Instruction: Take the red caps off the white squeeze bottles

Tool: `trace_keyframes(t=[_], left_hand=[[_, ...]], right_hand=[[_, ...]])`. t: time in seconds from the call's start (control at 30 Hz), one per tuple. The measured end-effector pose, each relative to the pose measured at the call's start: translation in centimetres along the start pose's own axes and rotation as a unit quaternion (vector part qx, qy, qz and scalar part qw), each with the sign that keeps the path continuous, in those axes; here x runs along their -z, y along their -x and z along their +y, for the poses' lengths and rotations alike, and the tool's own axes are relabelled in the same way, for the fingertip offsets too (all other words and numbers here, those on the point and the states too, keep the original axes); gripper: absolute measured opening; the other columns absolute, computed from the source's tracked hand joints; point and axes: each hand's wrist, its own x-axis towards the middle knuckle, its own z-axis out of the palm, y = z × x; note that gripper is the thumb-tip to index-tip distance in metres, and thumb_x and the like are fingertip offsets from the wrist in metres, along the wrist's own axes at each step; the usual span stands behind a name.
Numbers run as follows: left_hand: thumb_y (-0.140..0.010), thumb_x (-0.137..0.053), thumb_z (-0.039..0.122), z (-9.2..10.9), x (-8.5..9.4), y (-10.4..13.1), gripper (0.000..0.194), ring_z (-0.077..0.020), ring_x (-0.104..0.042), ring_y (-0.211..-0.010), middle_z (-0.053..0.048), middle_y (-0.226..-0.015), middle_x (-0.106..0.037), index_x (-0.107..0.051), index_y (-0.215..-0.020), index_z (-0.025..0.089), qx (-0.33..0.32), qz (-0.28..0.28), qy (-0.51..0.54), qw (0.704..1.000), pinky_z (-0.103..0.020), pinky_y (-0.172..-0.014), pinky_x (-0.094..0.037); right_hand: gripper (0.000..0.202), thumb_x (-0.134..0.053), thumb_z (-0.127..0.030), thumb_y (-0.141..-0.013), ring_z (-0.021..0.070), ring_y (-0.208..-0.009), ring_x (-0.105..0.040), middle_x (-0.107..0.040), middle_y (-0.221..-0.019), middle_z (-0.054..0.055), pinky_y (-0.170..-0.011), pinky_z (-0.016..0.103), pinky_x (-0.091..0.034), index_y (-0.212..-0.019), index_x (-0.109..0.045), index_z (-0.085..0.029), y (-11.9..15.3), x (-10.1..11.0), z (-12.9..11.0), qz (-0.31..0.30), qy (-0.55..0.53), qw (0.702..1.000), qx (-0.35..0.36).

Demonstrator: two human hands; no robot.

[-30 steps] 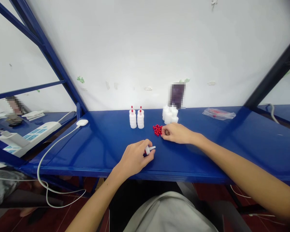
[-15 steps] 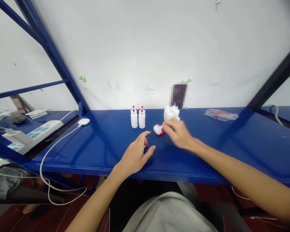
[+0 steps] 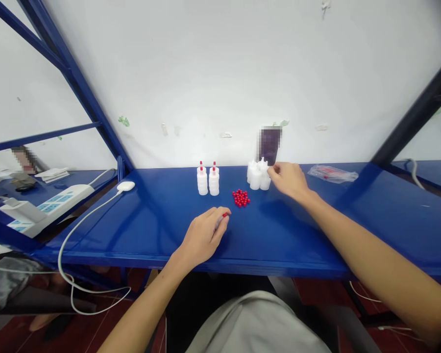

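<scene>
- We see the two hands well apart above the blue table (image 3: 161, 215), the left one nearer its front edge and the right one farther back.
- Our left hand (image 3: 205, 236) is curled around a small pale piece with a red tip (image 3: 225, 214), which pokes out between thumb and fingers; the rest of it is hidden from us.
- Our right hand (image 3: 289, 180) has its fingertips bent in at the right side of the white bottles (image 3: 255, 177), a tight upright cluster with white nozzles; we cannot tell whether the fingers are clamped on one.
- Between the hands, we find the red caps (image 3: 241, 198) in a loose pile on the table, in front of the bottle cluster.
- To the left of the pile we count four red-tipped bottles (image 3: 203, 182), upright in two short rows; any lettering on their white sides is too small for us to read.
- On the power strip (image 3: 73, 194) at far left we make out blue panels around the sockets, with print too small to read.
- The dark panel (image 3: 270, 144) against the wall is pixelated, so we can read nothing on it.
- A clear plastic bag (image 3: 332, 173) with something red inside lies toward the right; its markings are unclear to us.
</scene>
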Motion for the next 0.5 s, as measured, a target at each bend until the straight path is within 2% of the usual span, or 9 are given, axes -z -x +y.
trace_keyframes(t=[0.23, 0.4, 0.5], left_hand=[[-0.099, -0.039, 0.032, 0.04, -0.15, 0.02, 0.019, -0.0159, -0.059, -0.082, 0.001, -0.093, -0.064, -0.053, -0.109, 0.026, 0.003, -0.008, -0.028, 1.000, -0.028, -0.074, -0.041], [-0.094, -0.045, 0.030, 0.48, 0.09, 0.07, 0.010, -0.0155, -0.053, -0.062, 0.005, -0.073, -0.056, -0.044, -0.102, 0.024, 0.060, -0.014, -0.035, 0.997, -0.027, -0.060, -0.035], [-0.094, -0.042, 0.026, 0.53, 0.17, 0.15, 0.006, -0.0152, -0.051, -0.059, 0.005, -0.070, -0.055, -0.042, -0.100, 0.023, 0.064, -0.018, -0.031, 0.997, -0.027, -0.057, -0.033]], right_hand=[[0.030, -0.044, -0.035, -0.083, 0.0235, -0.070, -0.060, -0.067, -0.072, 0.010, -0.055, 0.028, -0.029, -0.069, -0.064, -0.019, -0.25, -0.05, 0.16, -0.016, 0.020, 1.000, 0.005], [0.032, -0.044, -0.038, -0.084, 0.0237, -0.072, -0.061, -0.068, -0.073, 0.010, -0.056, 0.029, -0.031, -0.069, -0.065, -0.019, -0.36, -0.29, 0.28, -0.029, 0.017, 0.999, -0.005], [0.036, -0.043, -0.042, -0.086, 0.0239, -0.074, -0.061, -0.069, -0.074, 0.010, -0.056, 0.029, -0.031, -0.070, -0.066, -0.019, -0.35, -0.39, 0.28, -0.027, 0.010, 1.000, -0.007]])
